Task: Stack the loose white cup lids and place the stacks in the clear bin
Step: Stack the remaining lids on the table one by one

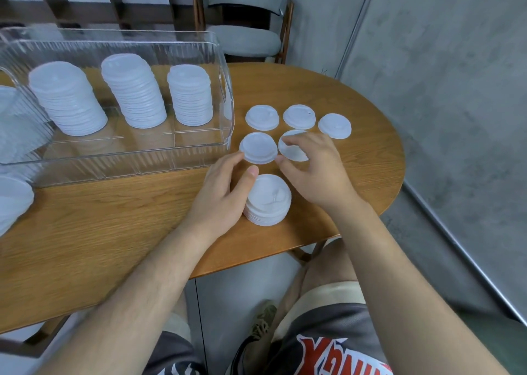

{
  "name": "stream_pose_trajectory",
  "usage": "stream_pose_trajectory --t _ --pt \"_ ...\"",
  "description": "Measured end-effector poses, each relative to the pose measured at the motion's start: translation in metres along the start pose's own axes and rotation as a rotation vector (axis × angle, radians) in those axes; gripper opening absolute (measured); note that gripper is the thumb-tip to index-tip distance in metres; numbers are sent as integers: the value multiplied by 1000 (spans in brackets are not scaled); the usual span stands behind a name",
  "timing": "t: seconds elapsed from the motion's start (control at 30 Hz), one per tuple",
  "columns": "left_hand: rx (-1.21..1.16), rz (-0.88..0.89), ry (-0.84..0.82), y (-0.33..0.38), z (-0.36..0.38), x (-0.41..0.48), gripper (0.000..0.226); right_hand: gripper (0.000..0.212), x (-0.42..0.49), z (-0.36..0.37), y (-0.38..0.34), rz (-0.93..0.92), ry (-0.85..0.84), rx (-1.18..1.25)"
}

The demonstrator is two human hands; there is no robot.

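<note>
1. Shorts (328,354), grey w/ red print, and shoe (262,320): below the bench's near edge.
2. Bench (114,232): wood-grain top, rounded right end.
3. Short stack (269,203): white lids, several high, upright, nr the near edge towards the right end.
4. Left hand (225,195): just left of short stack. Thumb tip against its top rim, fingertips at the near-left edge of lid A. Fingers loosely curled; cannot tell whether the grip has hold of either.
5. Right hand (316,172): beyond short stack, to its right. Grip clenched on lid B, thumb at the lid's near edge, fingers over its far side.
6. Lid A (258,148): on bench, just off the bin's near-right corner.
7. Lid B (293,149): just right of lid A, partly hidden by fingers.
8. Far row, loose, flat, apart from one another: far-left lid (261,117), far-mid lid (299,116), far-right lid (334,125).
9. Clear bin (142,158): ribbed walls, left-centre of bench. Holds 3 tall lid stacks in a row: stack 1 (68,100) and stack 2 (134,95) leaning, stack 3 (189,95) upright.
10. Edge lids (11,203): more white lids at bench's left edge, cut off by frame.
11. Chair (245,41): grey seat, beyond the far edge.
</note>
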State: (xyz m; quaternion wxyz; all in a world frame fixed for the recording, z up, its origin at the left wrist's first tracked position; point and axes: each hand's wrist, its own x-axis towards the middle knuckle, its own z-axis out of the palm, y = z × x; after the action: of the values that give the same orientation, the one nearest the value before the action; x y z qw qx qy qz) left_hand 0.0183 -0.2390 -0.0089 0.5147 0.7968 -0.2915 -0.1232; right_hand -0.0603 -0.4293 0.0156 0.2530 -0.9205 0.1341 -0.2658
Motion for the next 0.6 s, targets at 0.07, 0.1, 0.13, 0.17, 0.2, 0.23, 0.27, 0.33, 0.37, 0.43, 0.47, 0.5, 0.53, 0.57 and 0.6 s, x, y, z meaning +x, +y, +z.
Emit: stream_pose_trajectory --t 0.07,0.1,0.13,0.17,0.2,0.23,0.27,0.33,0.37,0.43,0.47,0.5,0.53,0.57,0.6 --pt "4 12 12 -1 0 0 66 45 22 7 -4 -12 -61 -132" --pt "4 14 21 -1 -1 0 59 50 31 10 -5 -7 -102 -192" --pt "5 12 32 -1 -1 0 52 56 39 12 -4 -3 -141 -234" --pt "6 7 42 -1 -1 0 48 59 45 15 -3 -1 -176 -258" --pt "5 6 47 0 -1 0 45 62 50 17 -1 -1 -208 -271" --pt "3 6 48 1 -1 0 43 61 53 20 1 -3 -238 -279" --pt "-1 8 47 2 -2 0 42 59 55 23 2 -9 -261 -282" --pt "-13 7 44 4 -2 0 40 54 56 28 6 -27 -278 -271" --pt "-16 4 43 5 -2 0 40 55 55 30 7 -34 -273 -264" --pt "-15 3 43 5 -2 0 40 60 55 33 10 -47 -257 -259" --pt "-11 4 42 6 -2 0 40 63 55 34 10 -49 -249 -257" --pt "-10 5 43 6 -2 0 40 64 55 34 11 -48 -240 -249" --pt "-13 8 46 6 -2 0 40 66 55 34 11 -43 -225 -237" --pt "-22 14 53 6 -1 0 40 67 54 33 10 -38 -201 -220" --pt "-33 24 60 6 -1 0 39 68 54 30 9 -32 -175 -197"
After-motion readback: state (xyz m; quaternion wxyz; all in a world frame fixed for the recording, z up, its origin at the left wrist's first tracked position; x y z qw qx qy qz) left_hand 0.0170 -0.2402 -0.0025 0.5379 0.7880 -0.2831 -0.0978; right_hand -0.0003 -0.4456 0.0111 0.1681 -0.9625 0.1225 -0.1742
